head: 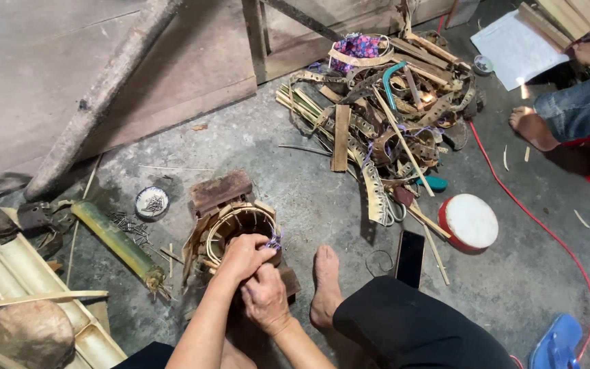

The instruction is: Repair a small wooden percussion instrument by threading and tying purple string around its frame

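Note:
A round frame of bent bamboo strips (237,222) sits on a wooden block on the concrete floor in front of me. My left hand (242,255) grips its near rim, fingers closed over the strip beside a bit of purple string (274,240). My right hand (265,298) is curled shut just below the left, pressed against the frame's near side. What the right fingers pinch is hidden. My bare foot (325,283) rests to the right of the frame.
A heap of bamboo strips and offcuts (384,102) lies at the back. A small red-rimmed drum (470,221), a black phone (410,257), a red cable (534,219), a green bamboo tube (114,239) and a dish of nails (151,202) lie around. Another person's foot (531,126) is at right.

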